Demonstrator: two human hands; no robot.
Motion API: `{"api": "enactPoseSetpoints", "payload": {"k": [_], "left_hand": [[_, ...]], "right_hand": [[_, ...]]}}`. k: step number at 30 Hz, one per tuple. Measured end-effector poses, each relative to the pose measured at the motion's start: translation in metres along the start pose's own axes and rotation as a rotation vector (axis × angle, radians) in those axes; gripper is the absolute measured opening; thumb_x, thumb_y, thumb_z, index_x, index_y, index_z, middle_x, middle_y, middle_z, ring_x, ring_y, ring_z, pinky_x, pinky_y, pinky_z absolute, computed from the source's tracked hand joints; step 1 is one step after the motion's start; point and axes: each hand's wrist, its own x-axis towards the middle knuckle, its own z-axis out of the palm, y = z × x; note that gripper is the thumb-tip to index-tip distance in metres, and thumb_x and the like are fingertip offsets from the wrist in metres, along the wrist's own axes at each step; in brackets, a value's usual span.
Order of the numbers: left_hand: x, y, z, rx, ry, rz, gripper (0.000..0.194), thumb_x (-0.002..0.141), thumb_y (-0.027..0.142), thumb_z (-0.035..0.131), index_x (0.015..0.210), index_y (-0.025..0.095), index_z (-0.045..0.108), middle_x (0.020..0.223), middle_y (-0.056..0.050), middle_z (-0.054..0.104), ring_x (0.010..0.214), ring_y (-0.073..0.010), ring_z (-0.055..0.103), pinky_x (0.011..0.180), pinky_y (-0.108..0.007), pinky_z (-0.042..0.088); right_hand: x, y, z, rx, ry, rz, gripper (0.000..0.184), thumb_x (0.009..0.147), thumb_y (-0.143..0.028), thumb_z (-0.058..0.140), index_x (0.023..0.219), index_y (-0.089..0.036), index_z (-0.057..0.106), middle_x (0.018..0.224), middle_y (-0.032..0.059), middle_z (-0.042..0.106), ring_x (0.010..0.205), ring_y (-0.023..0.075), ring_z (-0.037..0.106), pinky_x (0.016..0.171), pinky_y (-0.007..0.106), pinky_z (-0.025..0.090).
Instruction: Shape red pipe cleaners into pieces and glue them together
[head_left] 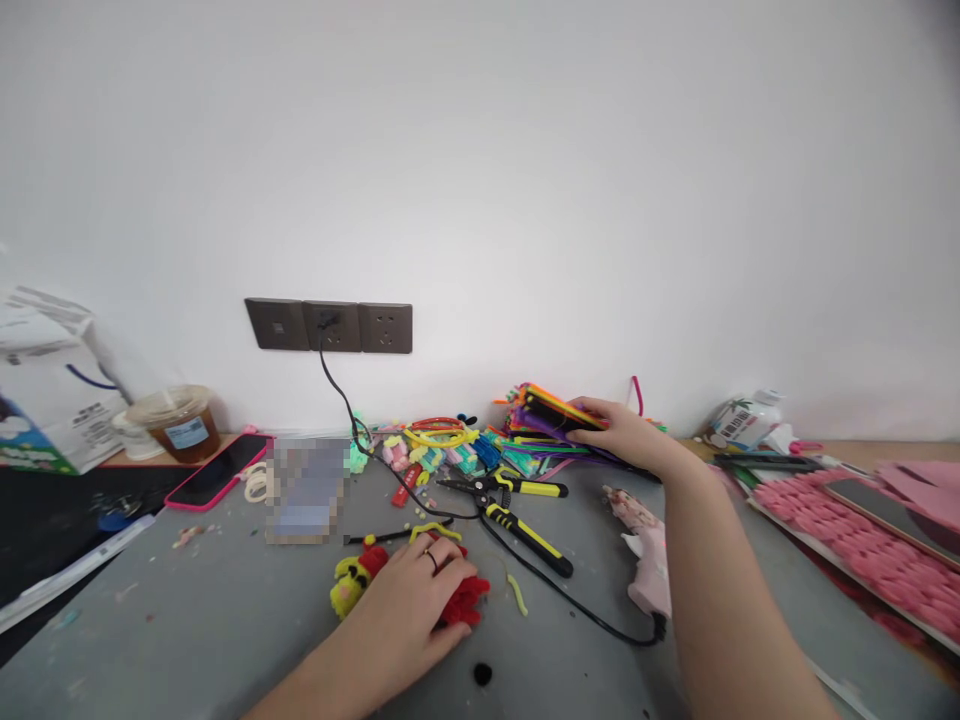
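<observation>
My left hand point(416, 600), with a dark ring on one finger, is curled over the red part of a fuzzy pipe-cleaner doll point(347, 588) with a yellow head. Much of the doll is hidden under the palm. At the back, my right hand point(619, 432) grips a bundle of multicoloured pipe cleaners point(551, 410) by the wall. Long-nose pliers point(529, 540) with yellow and black handles lie spread between the hands. Beside my left hand are a short yellow-green pipe-cleaner piece point(517, 594) and a black pompom point(483, 674).
A pink hot glue gun point(649, 565) lies under my right forearm, its black cord running across the grey mat point(225, 640) to the wall socket point(330, 325). Along the left stand a drink cup point(187, 430) and a pink-cased phone point(219, 472). Pink braided material point(862, 535) lies right.
</observation>
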Motion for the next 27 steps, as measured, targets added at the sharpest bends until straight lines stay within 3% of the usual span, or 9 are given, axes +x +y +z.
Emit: {"api": "enactPoseSetpoints", "payload": {"k": [5,9,15,17,22,27], "left_hand": [[-0.001,-0.001,0.001,-0.001,0.003,0.006,0.037,0.084,0.027,0.066,0.12,0.025,0.06,0.125,-0.006,0.059,0.116,-0.0283,0.052,0.098,-0.041,0.044],[-0.001,0.0,0.001,-0.006,-0.007,-0.001,0.037,0.084,0.027,0.067,0.12,0.025,0.059,0.126,-0.007,0.059,0.116,-0.029,0.051,0.097,-0.043,0.044],[-0.001,0.0,0.001,-0.001,-0.01,-0.002,0.037,0.084,0.027,0.066,0.121,0.025,0.059,0.126,-0.007,0.059,0.116,-0.0287,0.051,0.098,-0.043,0.044],[-0.001,0.0,0.001,-0.004,-0.009,0.0,0.037,0.084,0.027,0.066,0.12,0.025,0.059,0.126,-0.006,0.059,0.115,-0.0286,0.051,0.097,-0.043,0.044],[-0.001,0.001,0.0,-0.004,-0.004,0.002,0.035,0.084,0.026,0.066,0.118,0.025,0.06,0.125,-0.005,0.059,0.114,-0.0283,0.052,0.097,-0.042,0.044],[-0.001,0.003,-0.003,0.003,-0.021,0.003,0.034,0.084,0.025,0.066,0.118,0.025,0.06,0.125,-0.006,0.059,0.115,-0.0283,0.052,0.097,-0.042,0.044]], "right_hand": [[0.002,0.007,0.01,0.005,-0.175,0.084,0.033,0.069,-0.044,0.071,0.094,-0.024,0.078,0.105,0.0049,0.076,0.1,0.0315,0.067,0.09,0.042,0.05],[0.004,0.01,0.013,0.018,-0.214,0.142,0.031,0.071,-0.048,0.068,0.086,-0.023,0.078,0.098,0.0058,0.078,0.096,0.0319,0.069,0.084,0.042,0.052],[0.013,0.013,0.02,0.008,0.066,0.07,0.026,0.076,-0.041,0.063,0.088,-0.02,0.072,0.098,0.009,0.076,0.096,0.0283,0.068,0.088,0.042,0.052],[0.013,0.009,0.021,-0.015,0.077,0.05,0.027,0.077,-0.042,0.063,0.09,-0.02,0.072,0.101,0.0087,0.075,0.098,0.0278,0.068,0.089,0.042,0.051],[0.008,-0.006,0.031,-0.024,-0.161,0.025,0.042,0.066,-0.046,0.078,0.102,-0.025,0.072,0.111,0.007,0.073,0.1,0.0304,0.068,0.085,0.041,0.054],[0.019,-0.006,0.062,-0.218,-0.162,-0.037,0.065,0.049,-0.025,0.086,0.112,-0.026,0.07,0.111,0.009,0.071,0.098,0.0327,0.067,0.081,0.042,0.053]]}}
